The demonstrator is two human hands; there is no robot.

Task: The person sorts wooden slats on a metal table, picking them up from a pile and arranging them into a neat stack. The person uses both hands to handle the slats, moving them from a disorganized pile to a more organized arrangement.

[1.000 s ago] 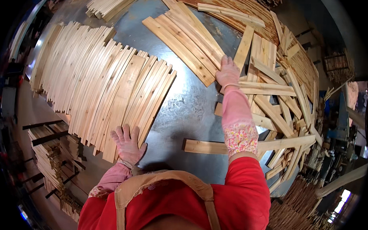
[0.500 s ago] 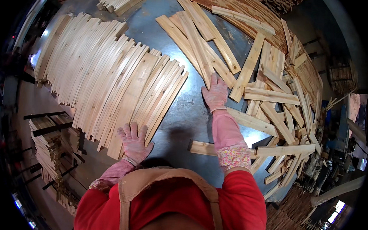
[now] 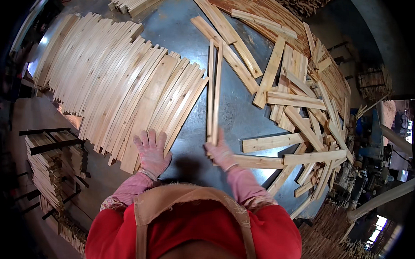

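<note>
My left hand (image 3: pixel 152 154), in a pale pink glove, lies flat with fingers spread on the near end of a long row of wooden slats (image 3: pixel 106 75) packed side by side. A wider flat board (image 3: pixel 150 102) rests on top of that row, its near end beside my left fingers. In front of me, my gloved right hand (image 3: pixel 221 153) is closed around the near ends of two narrow wooden slats (image 3: pixel 217 91). They stand on edge, with a thin gap between them, just right of the row. Some of my right fingers are blurred and partly hidden.
A messy heap of loose boards (image 3: pixel 294 100) covers the right side of the metal table (image 3: pixel 174 25). More slats (image 3: pixel 139 0) lie at the far left. Below the table on the left, stacked wood (image 3: pixel 44 165) sits by dark metal bars. Machinery (image 3: pixel 371 153) stands to the right.
My right hand has moved left and toward me from the loose boards, drawing two slats along beside the row. My left hand stays flat on the row.
</note>
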